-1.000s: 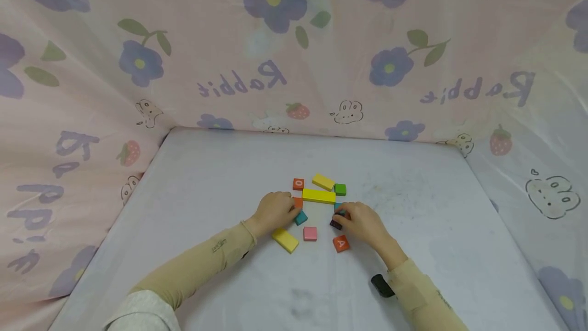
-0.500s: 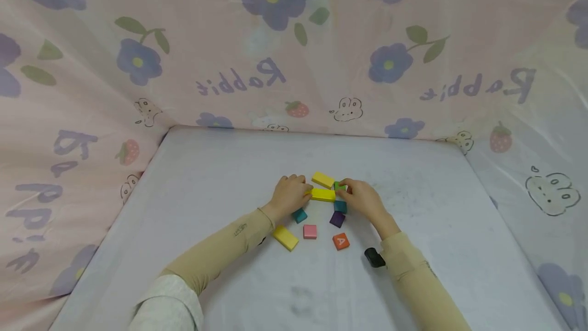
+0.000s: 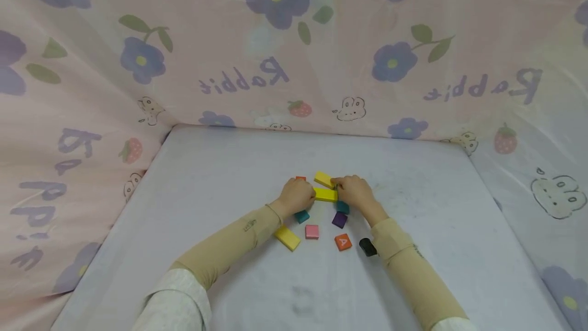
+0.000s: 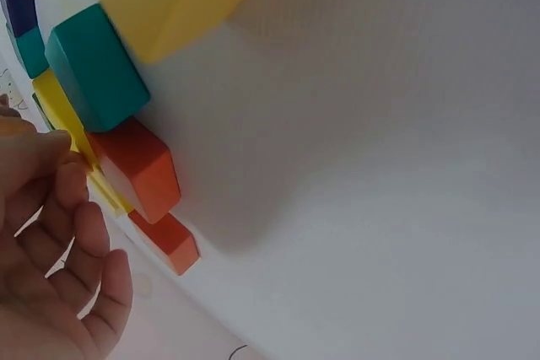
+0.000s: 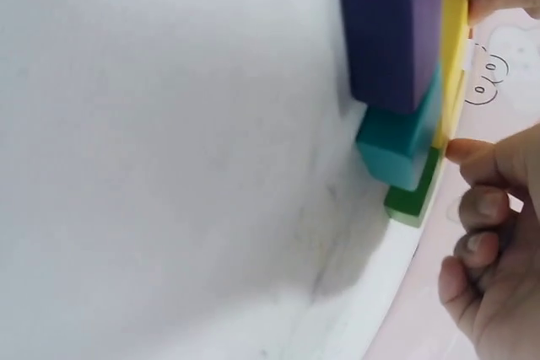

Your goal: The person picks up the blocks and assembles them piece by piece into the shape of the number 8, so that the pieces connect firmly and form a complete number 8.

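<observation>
Partly covered, long yellow block (image 3: 325, 195), left hand (image 3: 296, 196) and right hand (image 3: 356, 191) at its ends, fingers' grip unclear.

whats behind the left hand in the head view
A strip of an orange block shows beyond the left hand, which covers the rest and the left end of the long yellow block. A second orange block, seen in the left wrist view, is hidden.

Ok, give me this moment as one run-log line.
left hand: at left end of long yellow bar | right hand: at its right end | pink block: untouched
</observation>
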Demonstrator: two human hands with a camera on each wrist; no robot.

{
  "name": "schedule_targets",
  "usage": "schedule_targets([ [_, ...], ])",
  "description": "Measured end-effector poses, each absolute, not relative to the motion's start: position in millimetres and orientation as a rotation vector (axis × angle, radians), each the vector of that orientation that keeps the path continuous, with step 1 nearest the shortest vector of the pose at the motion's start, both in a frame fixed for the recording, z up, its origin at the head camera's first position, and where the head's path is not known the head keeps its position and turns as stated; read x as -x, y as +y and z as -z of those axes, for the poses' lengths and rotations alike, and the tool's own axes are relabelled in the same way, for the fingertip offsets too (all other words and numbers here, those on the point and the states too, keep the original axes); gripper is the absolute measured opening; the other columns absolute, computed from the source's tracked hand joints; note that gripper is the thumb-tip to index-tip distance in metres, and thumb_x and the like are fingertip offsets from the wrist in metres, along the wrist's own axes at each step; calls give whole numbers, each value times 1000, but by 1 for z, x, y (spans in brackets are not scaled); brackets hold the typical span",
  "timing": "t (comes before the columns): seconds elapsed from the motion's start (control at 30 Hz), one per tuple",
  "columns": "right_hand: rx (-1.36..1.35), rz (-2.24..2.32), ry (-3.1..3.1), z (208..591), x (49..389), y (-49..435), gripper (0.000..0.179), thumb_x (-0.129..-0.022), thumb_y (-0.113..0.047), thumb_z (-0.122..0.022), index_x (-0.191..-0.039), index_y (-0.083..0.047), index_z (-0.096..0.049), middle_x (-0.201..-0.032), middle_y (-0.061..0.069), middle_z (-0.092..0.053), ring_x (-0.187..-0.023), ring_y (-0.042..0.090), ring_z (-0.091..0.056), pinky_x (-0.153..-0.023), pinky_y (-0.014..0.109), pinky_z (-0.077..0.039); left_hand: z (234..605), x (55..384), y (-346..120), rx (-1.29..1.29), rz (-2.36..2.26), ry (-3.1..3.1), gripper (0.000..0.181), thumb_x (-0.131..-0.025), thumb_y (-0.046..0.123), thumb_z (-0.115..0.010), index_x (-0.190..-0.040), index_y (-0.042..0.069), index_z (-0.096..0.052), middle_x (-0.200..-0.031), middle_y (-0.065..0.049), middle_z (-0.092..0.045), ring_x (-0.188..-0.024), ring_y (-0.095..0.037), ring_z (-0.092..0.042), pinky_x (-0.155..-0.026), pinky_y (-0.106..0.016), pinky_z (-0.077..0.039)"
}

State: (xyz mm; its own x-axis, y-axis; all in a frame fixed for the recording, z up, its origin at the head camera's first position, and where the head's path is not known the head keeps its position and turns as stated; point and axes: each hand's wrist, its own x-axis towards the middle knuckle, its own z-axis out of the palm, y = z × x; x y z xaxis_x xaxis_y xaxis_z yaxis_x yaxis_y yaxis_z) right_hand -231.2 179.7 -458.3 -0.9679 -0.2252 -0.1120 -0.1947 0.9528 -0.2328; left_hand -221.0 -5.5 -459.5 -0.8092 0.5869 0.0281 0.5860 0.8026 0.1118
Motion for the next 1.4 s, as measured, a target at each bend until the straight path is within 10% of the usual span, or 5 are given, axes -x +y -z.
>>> schedule_targets([
  [0.97,276,159,2911,472,268,172,47,-92,-14,-43,-137,-24,-47,-114,11,-66,-71,21,-45,-62,30,-36,465,220,-4,-895,-362,2787,15,-87,18,-63,-89,7,-74,-80,0,-69,-61,-7,-47,-66,-21,-49],
  [1.2,344,449,2975,467,260,181,42,-92,-15,-46,-134,-16,-51,-58,4,-45,-50,14,-30,-47,24,-26,460,225,-4,-913,-381,2750,17,-88,17,-62,-77,8,-72,-66,2,-58,-53,-6,-39,-52,-16,-35],
  [1.4,536,595,2973,456,240,192,33,-91,-22,-56,-122,-11,-62,-60,0,-47,-60,15,-39,-56,25,-31,456,229,-7,-950,-347,2763,19,-89,18,-61,-75,9,-71,-66,3,-55,-54,-5,-39,-54,-16,-34],
])
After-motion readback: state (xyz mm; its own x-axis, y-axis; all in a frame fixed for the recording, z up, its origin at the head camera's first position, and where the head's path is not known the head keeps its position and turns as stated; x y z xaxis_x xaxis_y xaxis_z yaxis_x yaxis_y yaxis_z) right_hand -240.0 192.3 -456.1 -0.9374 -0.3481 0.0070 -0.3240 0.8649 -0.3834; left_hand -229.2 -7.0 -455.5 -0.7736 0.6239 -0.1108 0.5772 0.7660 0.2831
